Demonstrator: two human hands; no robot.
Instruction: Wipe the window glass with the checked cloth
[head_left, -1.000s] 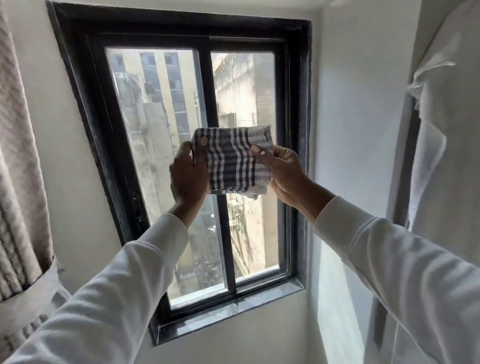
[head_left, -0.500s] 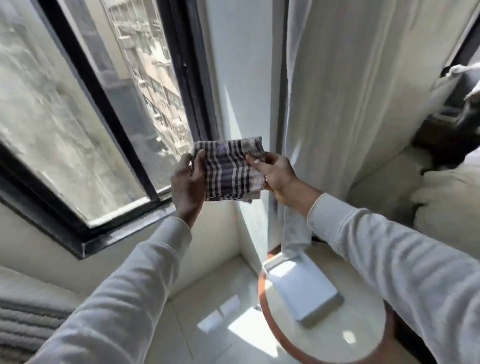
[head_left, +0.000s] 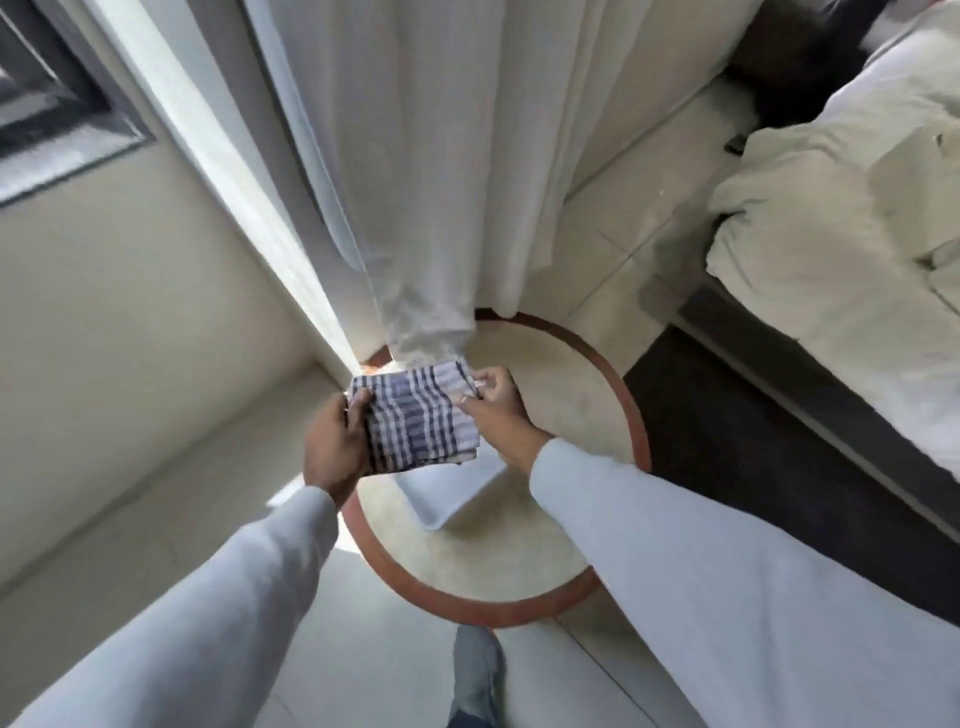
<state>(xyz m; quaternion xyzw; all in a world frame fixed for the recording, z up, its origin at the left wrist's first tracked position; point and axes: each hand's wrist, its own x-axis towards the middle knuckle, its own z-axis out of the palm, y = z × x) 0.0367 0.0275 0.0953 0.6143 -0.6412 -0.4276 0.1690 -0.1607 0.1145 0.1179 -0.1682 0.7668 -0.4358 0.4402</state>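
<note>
The folded checked cloth (head_left: 418, 418), blue and white, is held between both hands above a round table. My left hand (head_left: 332, 447) grips its left edge with the thumb on top. My right hand (head_left: 496, 410) pinches its upper right corner. Only the dark lower corner of the window frame (head_left: 57, 130) shows at the top left, far from the cloth; almost no glass is in view.
A round table (head_left: 498, 608) with a red-brown rim stands below the hands, with a white flat box (head_left: 452, 493) on it. White curtains (head_left: 441, 156) hang behind. A bed with pale bedding (head_left: 841, 218) is at the right. My foot (head_left: 475, 670) is below.
The view has swung down and right, away from the window to the table. Both hands have kept hold of the cloth and lowered it over the table.
</note>
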